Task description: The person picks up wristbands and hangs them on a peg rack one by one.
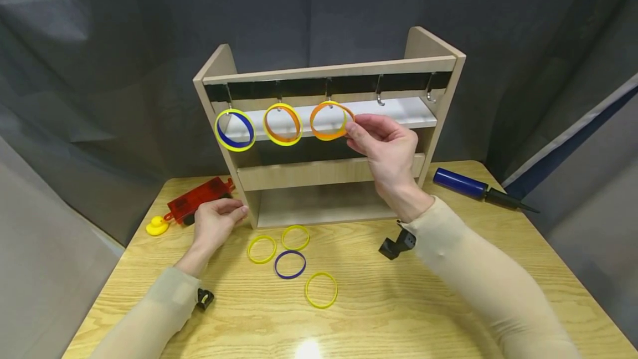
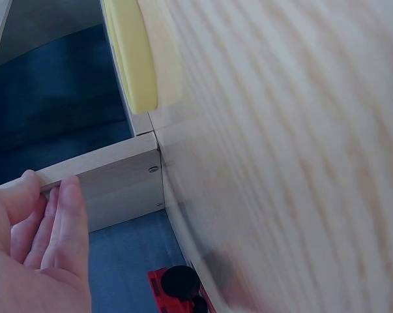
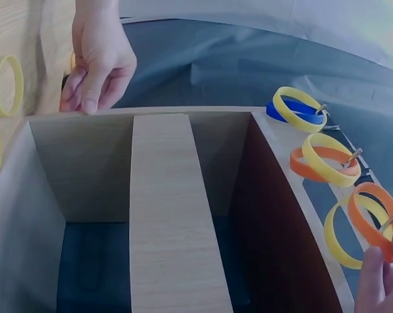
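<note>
My right hand [image 1: 391,151] pinches an orange wristband [image 3: 372,212] at its right side, at the third hook of a wooden shelf unit [image 1: 319,175]. A yellow wristband [image 3: 336,238] hangs on that same hook, just behind the orange one. My left hand [image 1: 215,223] holds the front edge of the unit's left side panel near its foot, thumb and fingers against the wood [image 2: 105,160]. A yellow-and-blue pair of wristbands [image 1: 235,149] hangs on the leftmost hook, and a yellow-and-orange pair [image 1: 283,143] on the second.
Bare hooks [image 1: 380,98] hang at the right of the rail. On the table [image 1: 379,314] lie several yellow wristbands [image 1: 321,307] and a dark blue one [image 1: 290,277]. A red toy wagon [image 1: 199,199] and yellow duck [image 1: 157,226] are left; a blue hand pump [image 1: 461,183] lies right.
</note>
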Action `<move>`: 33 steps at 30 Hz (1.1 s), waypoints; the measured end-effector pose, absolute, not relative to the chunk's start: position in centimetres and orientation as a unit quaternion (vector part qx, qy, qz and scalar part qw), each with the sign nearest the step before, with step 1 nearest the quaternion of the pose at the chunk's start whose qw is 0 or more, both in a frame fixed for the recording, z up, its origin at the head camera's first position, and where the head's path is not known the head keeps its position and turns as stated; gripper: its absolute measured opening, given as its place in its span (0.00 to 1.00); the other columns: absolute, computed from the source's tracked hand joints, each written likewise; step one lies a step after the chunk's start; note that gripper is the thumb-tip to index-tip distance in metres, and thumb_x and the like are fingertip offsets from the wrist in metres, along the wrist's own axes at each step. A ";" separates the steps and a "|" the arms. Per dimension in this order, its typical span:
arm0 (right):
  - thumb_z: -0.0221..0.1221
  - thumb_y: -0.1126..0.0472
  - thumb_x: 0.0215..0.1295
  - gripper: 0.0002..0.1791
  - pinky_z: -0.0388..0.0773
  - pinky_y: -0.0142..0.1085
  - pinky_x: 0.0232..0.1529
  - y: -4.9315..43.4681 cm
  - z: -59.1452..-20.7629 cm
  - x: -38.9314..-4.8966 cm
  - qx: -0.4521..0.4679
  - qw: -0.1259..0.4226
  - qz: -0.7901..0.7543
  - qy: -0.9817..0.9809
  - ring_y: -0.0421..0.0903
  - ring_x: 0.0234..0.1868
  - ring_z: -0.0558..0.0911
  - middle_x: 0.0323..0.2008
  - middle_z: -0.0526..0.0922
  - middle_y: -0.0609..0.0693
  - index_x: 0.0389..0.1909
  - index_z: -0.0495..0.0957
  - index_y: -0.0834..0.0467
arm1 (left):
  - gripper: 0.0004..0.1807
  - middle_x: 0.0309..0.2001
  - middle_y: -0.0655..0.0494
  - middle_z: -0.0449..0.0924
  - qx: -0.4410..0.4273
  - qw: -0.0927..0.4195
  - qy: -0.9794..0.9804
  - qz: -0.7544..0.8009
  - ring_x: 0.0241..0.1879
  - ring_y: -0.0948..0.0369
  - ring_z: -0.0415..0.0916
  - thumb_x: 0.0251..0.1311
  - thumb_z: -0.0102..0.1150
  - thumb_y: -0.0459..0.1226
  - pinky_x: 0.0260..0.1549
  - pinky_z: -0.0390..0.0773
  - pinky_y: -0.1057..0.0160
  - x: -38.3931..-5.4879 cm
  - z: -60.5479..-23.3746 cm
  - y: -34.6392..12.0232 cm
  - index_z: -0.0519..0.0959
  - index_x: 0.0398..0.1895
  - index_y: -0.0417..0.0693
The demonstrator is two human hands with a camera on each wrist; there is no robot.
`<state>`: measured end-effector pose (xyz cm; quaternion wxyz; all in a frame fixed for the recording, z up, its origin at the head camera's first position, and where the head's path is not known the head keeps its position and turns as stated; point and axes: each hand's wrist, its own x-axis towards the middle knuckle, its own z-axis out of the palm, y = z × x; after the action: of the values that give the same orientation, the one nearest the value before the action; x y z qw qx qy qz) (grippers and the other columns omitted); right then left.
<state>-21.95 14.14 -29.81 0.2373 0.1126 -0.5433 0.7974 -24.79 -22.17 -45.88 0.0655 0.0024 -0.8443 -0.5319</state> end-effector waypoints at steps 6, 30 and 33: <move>0.73 0.79 0.66 0.15 0.94 0.32 0.39 14.1 -29.4 -21.9 0.144 0.273 0.786 -0.535 0.37 0.34 0.94 0.35 0.96 0.45 0.40 0.93 0.56 | 0.12 0.45 0.43 0.97 0.003 0.080 -0.856 -0.511 0.39 0.58 0.96 0.70 0.78 0.38 0.36 0.89 0.73 -24.7 -45.9 -22.2 0.93 0.50 0.41; 0.73 0.75 0.68 0.09 0.94 0.34 0.38 14.5 -30.2 -22.3 0.133 0.206 0.753 -0.611 0.37 0.35 0.94 0.35 0.96 0.41 0.42 0.89 0.59 | 0.12 0.45 0.45 0.97 0.003 0.079 -0.865 -0.496 0.41 0.56 0.97 0.71 0.78 0.40 0.36 0.88 0.74 -24.7 -46.0 -22.2 0.94 0.51 0.43; 0.74 0.75 0.68 0.10 0.94 0.34 0.38 14.6 -30.2 -22.3 0.133 0.204 0.754 -0.610 0.37 0.35 0.94 0.35 0.96 0.41 0.42 0.89 0.58 | 0.12 0.45 0.44 0.97 0.002 0.079 -0.864 -0.498 0.42 0.54 0.97 0.71 0.77 0.39 0.36 0.89 0.74 -24.7 -46.0 -22.1 0.93 0.51 0.42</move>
<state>-22.34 14.61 -30.20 0.2039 0.1333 -0.6097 0.7543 -24.68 -22.13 -45.97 0.0789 0.0017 -0.8636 -0.4979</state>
